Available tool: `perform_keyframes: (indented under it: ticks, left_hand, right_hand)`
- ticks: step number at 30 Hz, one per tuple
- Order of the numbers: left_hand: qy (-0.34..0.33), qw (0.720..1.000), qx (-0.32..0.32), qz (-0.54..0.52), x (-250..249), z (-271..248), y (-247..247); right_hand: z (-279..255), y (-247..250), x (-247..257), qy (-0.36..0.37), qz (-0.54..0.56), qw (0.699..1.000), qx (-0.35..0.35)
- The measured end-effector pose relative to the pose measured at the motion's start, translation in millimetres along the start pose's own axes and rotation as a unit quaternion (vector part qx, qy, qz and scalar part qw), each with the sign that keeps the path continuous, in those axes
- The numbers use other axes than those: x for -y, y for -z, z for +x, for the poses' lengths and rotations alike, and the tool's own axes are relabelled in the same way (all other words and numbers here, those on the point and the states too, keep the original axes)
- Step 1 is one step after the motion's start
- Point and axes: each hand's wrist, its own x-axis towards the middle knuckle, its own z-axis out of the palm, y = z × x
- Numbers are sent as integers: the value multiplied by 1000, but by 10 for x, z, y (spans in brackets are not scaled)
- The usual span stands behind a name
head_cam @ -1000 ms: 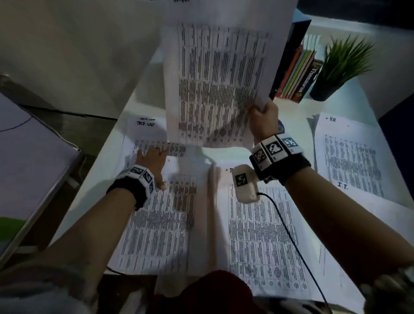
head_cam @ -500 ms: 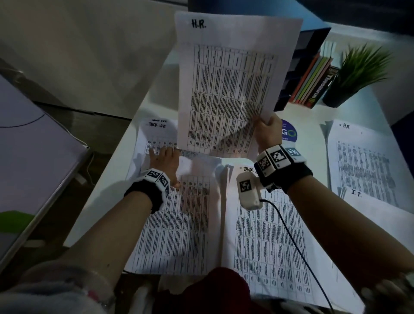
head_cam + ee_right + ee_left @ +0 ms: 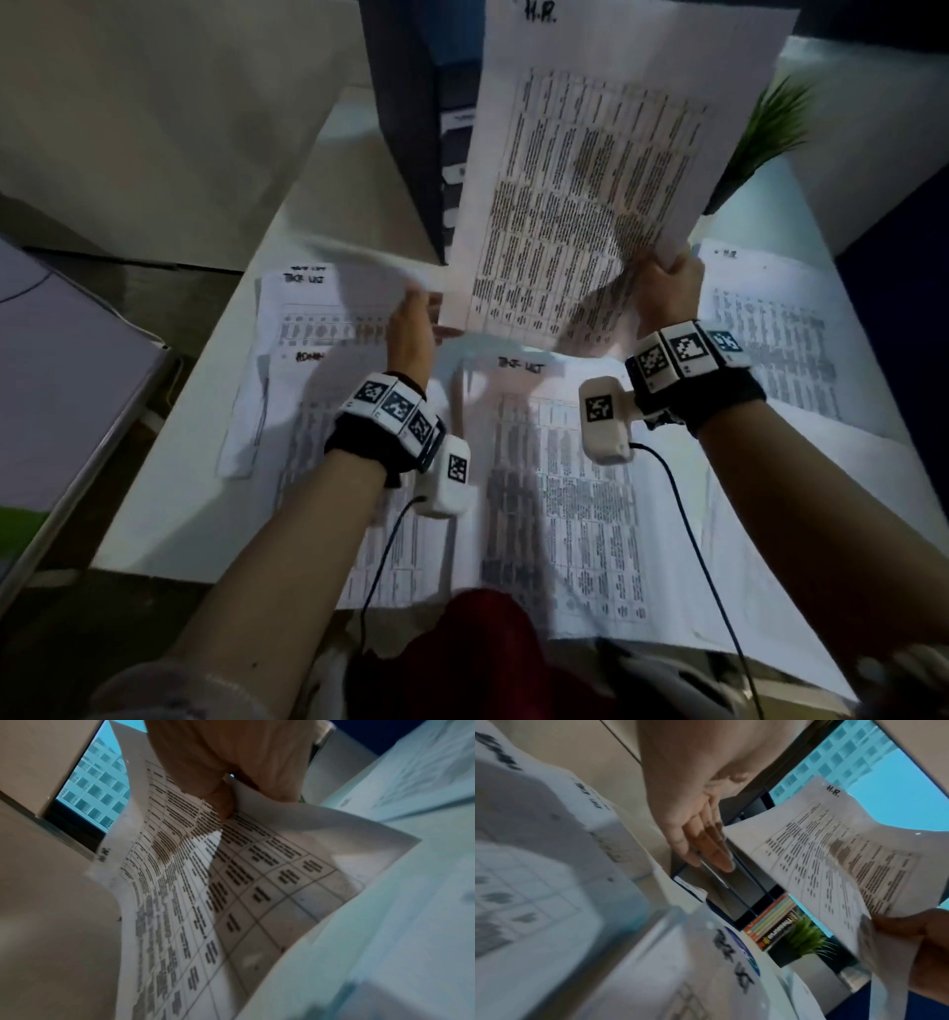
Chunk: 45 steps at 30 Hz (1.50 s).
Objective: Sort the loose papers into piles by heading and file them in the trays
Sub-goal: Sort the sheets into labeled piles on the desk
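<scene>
My right hand [image 3: 662, 288] pinches the lower right corner of a printed sheet headed H.R. [image 3: 590, 180] and holds it upright above the desk. In the right wrist view the thumb [image 3: 223, 801] presses on the sheet [image 3: 231, 882]. My left hand [image 3: 411, 329] is raised at the sheet's lower left corner with straight fingers. In the left wrist view those fingers [image 3: 706, 845] lie at the sheet's edge [image 3: 834, 858]; I cannot tell if they touch it. Black stacked trays [image 3: 411, 128] stand behind the sheet. On the desk lie a Task List sheet [image 3: 308, 308], a second Task List sheet [image 3: 518, 367] and an H.R. pile [image 3: 760, 318].
A sheet headed Admin [image 3: 308, 355] lies at the left under the Task List sheet. A green plant [image 3: 765, 133] stands at the back right, with books [image 3: 770, 925] beside it. A blurred white sheet edge [image 3: 359, 262] shows above my left hand. The desk's left edge [image 3: 169, 447] drops off.
My left hand has lifted off the papers at the left of the desk and risen to the held sheet's lower left corner. The H.R. sheet has shifted right and nearer.
</scene>
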Motion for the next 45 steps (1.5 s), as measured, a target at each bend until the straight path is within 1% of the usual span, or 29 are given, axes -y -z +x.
perform_keyframes:
  ticks: [2,4,5,7,9,11,15,16,17,18,20,21,23,24,25,26,28,29,31,33,35,37,39,41,43,44,45]
  left_hand:
    - [6,997,70,-18,-35,-46,-196]
    - [9,991,129,34,-21,-73,-442]
    - [-2,988,144,64,-2,-91,-570]
    - [-39,985,124,113,43,-150,-843]
    - [-56,984,104,132,87,-204,-1071]
    - [-50,986,83,136,122,-251,-1249]
    - [-34,985,21,169,180,-287,-1513]
    - [-30,984,7,173,181,-305,-1557]
    - [-29,984,-6,176,184,-316,-1598]
    - [-26,984,-11,178,190,-324,-1632]
    - [-19,982,-3,187,214,-343,-1693]
    - [-16,980,8,200,244,-358,-1726]
    - [-9,974,46,224,317,-410,-1793]
    - [-8,970,72,231,365,-447,-1831]
    - [-7,965,102,242,424,-487,-1874]
    - [-7,957,134,256,476,-544,-1916]
    - [-5,939,197,283,560,-678,-1999]
    - [4,929,228,292,609,-734,-2036]
    - [37,913,283,292,700,-814,-2084]
    - [71,903,306,294,761,-846,-2112]
    - [96,908,292,283,798,-819,-2147]
    - [112,925,260,253,770,-787,-2207]
    - [106,942,225,225,726,-746,-2281]
    - [95,951,205,212,675,-679,-2349]
    - [95,959,180,195,608,-588,-2417]
    - [95,964,165,183,573,-522,-2447]
    - [94,970,149,166,527,-452,-2473]
  right_hand:
    - [57,211,-73,-7,-21,1000,-5]
    - [103,426,-158,-10,-52,999,1]
    - [115,539,-199,-17,-66,998,8]
    - [124,768,-289,-48,-67,996,16]
    - [122,996,-419,-70,-60,995,26]
    - [66,1211,-555,-84,-89,992,30]
    - [-12,1610,-947,-175,-80,980,45]
    - [-24,1702,-1058,-189,-89,977,37]
    - [-44,1795,-1131,-185,-109,977,18]
    - [-61,1891,-1201,-181,-151,972,2]
    - [-119,2044,-1271,-178,-234,956,-19]
    - [-134,2095,-1303,-174,-237,956,-18]
    - [-135,2164,-1323,-205,-142,968,6]
    - [-128,2178,-1306,-235,-85,968,14]
    - [-103,2199,-1317,-252,-51,966,22]
    - [-92,2219,-1310,-259,-44,964,36]
    - [-62,2266,-1321,-236,-78,967,48]
    - [-50,2288,-1335,-225,-95,969,36]
    - [-47,2337,-1332,-230,-95,969,7]
    - [5,2408,-1391,-254,-55,965,-27]
    - [45,2444,-1397,-256,-36,966,-29]
    - [56,2469,-1323,-269,-19,962,-34]
    - [31,2478,-1306,-314,34,949,-15]
    - [23,2466,-1334,-329,57,942,10]
    - [32,2453,-1297,-309,83,947,14]
    - [49,2448,-1267,-292,95,951,27]
    - [81,2439,-1240,-263,88,959,55]
